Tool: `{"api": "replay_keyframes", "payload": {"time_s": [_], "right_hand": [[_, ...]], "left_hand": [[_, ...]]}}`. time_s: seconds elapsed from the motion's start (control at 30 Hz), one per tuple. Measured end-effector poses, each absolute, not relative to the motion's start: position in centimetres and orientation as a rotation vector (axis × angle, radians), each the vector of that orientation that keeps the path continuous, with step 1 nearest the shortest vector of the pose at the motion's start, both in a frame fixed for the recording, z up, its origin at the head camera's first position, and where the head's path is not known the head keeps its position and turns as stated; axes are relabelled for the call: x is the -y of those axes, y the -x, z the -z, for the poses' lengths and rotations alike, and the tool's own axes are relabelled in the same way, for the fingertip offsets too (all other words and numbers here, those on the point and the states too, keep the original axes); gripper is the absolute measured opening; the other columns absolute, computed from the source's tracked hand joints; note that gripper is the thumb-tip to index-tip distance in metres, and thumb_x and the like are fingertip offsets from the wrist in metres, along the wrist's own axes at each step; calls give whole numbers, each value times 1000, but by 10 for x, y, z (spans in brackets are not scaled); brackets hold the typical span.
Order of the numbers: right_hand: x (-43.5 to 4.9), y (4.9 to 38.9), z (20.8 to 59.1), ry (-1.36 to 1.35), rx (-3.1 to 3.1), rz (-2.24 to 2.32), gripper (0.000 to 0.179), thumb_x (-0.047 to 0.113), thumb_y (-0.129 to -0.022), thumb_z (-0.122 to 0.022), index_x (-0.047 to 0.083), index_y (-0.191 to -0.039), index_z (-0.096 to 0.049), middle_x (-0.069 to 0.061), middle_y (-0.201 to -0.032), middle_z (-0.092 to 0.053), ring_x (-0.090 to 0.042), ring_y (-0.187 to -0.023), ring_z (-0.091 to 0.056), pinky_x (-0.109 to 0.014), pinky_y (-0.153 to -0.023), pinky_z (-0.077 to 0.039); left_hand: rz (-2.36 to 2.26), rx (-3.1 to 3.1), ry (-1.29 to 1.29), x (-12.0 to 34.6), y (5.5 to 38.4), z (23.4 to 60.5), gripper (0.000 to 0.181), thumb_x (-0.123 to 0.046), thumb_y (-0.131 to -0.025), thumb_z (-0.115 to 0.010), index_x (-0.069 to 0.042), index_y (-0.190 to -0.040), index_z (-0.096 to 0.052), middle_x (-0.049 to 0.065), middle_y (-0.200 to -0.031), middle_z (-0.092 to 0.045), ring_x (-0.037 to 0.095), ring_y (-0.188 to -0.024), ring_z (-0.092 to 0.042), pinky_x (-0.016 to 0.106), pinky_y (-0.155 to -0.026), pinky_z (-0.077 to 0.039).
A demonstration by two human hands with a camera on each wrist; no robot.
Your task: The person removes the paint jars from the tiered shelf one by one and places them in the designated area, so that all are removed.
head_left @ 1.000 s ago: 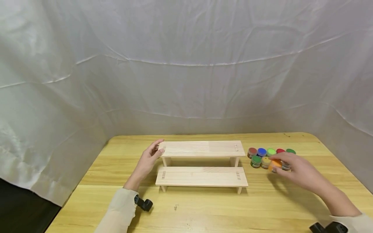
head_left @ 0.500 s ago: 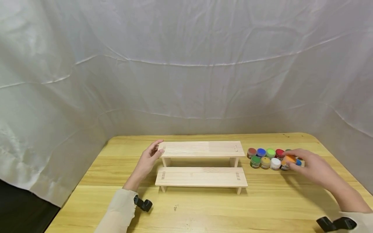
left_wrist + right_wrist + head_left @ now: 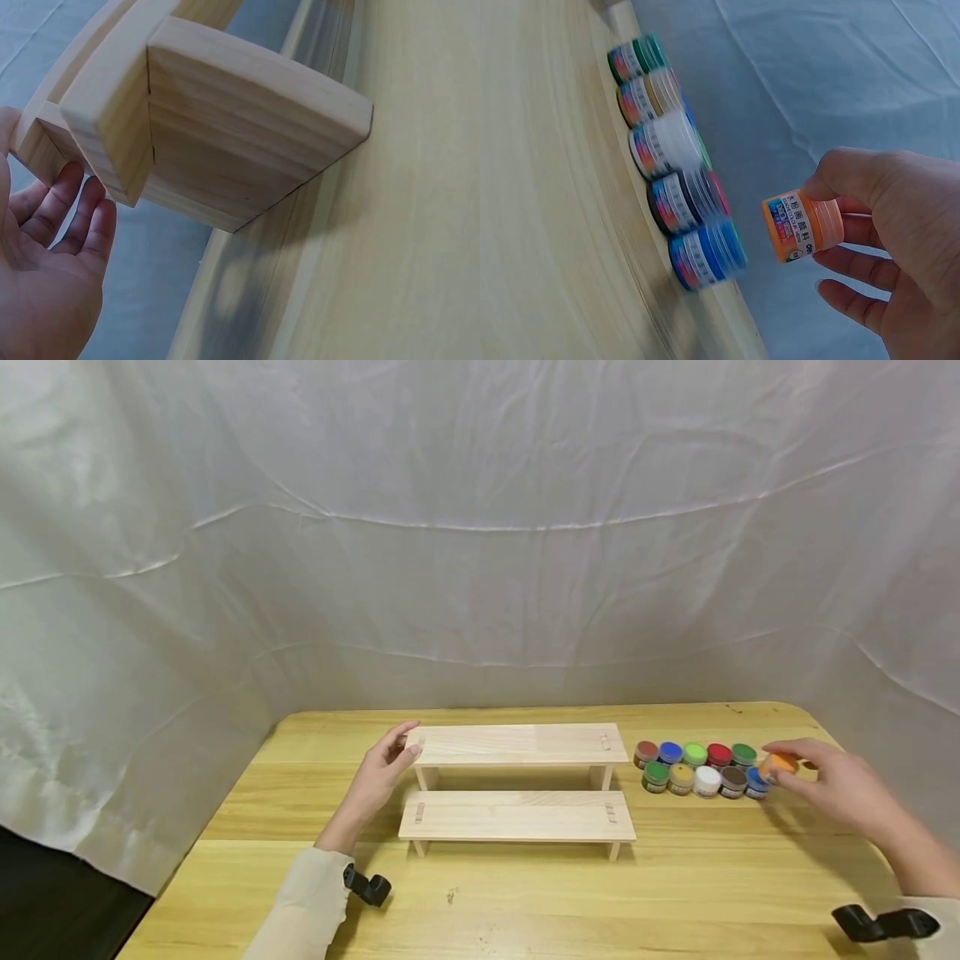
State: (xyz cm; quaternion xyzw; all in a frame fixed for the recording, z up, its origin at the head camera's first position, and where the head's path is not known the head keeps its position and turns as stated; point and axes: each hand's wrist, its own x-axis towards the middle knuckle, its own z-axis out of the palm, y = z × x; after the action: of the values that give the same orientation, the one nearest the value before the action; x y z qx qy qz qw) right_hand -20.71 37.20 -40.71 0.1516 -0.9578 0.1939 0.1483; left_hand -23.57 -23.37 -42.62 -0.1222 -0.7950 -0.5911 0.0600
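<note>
A stepped pale wooden display stand has an upper board (image 3: 517, 744) at the back and a lower board (image 3: 517, 815) in front. At the upper board's left end, my left hand (image 3: 377, 781) grips the corner, thumb on top; the left wrist view shows its fingers (image 3: 94, 217) against the wooden end. My right hand (image 3: 843, 781) pinches an orange paint jar (image 3: 777, 766) between thumb and fingers. That jar (image 3: 801, 226) is off the table, tilted, just right of two rows of paint jars (image 3: 707, 782). Parts of its rear side are hidden by the fingers.
The rows include a blue jar (image 3: 757, 783) at the near right end and a dark green jar (image 3: 743, 755) behind it. All stand on a wooden table (image 3: 525, 902). A grey-white cloth (image 3: 480, 568) hangs around the back and sides.
My right hand has carried the orange jar rightward from over the front row, uncovering the white, dark brown, blue and green jars. My left hand stays on the upper board's corner.
</note>
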Motion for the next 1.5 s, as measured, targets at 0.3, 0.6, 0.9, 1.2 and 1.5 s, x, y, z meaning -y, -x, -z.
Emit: {"api": "replay_keyframes", "payload": {"time_s": [0.3,0.6,0.9,1.2,1.5], "right_hand": [[-393,212,418,-368,2780,-535,39,24,-89,-73,-2,-118,-65,-31,-112,-61,-50,-92,-57,-59,-68,-44],[-404,217,426,-314,2870,-528,41,29,-91,-71,-2,-118,-66,-32,-111,-61,-46,-89,-58,-50,-61,-44],[-409,222,440,-425,2864,-561,40,24,-93,-69,-3,-123,-64,-34,-115,-60,-52,-91,-59,-60,-66,-48],[-407,221,443,-488,2890,-556,39,16,-94,-67,-4,-127,-60,-35,-121,-57,-47,-94,-62,-56,-71,-51],[-405,214,433,-438,2899,-673,48,23,-96,-65,-6,-133,-54,-40,-129,-47,-60,-102,-53,-67,-76,-44]], "left_hand": [[1799,2420,369,228,224,407,47,-10,-101,-55,4,-144,-42,8,-99,-45,15,-85,-45,31,-78,-43],[1800,2419,367,227,224,408,47,-12,-101,-55,3,-144,-43,9,-100,-45,17,-86,-44,27,-78,-42],[1807,2431,378,224,216,398,48,-12,-101,-55,4,-145,-41,8,-102,-44,20,-89,-45,35,-83,-43],[1800,2445,382,223,216,396,49,-12,-101,-55,4,-145,-40,7,-102,-44,18,-89,-45,37,-84,-43],[1756,2476,364,234,234,417,51,-17,-101,-56,-4,-147,-41,7,-101,-45,19,-88,-45,36,-81,-43]]}}
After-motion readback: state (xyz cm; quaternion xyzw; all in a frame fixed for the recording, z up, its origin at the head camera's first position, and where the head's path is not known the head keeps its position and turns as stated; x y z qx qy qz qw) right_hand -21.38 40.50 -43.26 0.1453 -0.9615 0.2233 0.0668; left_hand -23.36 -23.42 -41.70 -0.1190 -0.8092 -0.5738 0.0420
